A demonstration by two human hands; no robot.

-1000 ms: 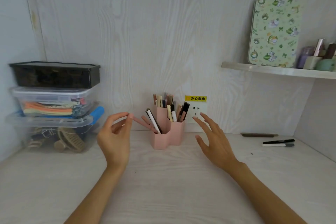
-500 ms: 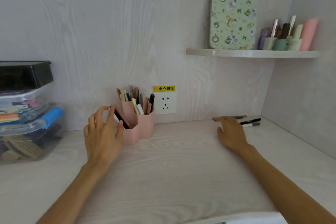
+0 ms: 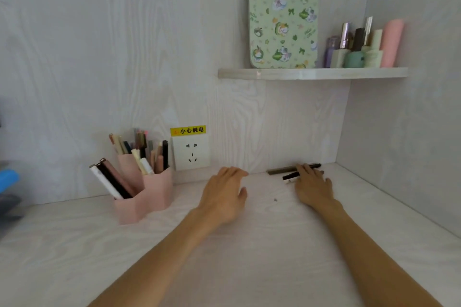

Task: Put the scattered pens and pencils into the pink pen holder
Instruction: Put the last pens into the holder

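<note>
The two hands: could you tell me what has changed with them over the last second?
The left hand let go of the pink pen, now in the pink pen holder, and moved right. The right hand reached right onto the loose pens by the wall. Those pens and the holder stayed put.

Two bare forearms are showing, rising from the bottom edge of the frame toward its middle. The left hand (image 3: 224, 195) is wearing no ring, watch or band, and the right hand (image 3: 313, 188) is likewise going unadorned. No sleeve is reaching into view on either arm; both wrists are showing uncovered. The fingernails are looking short and unpainted.
</note>
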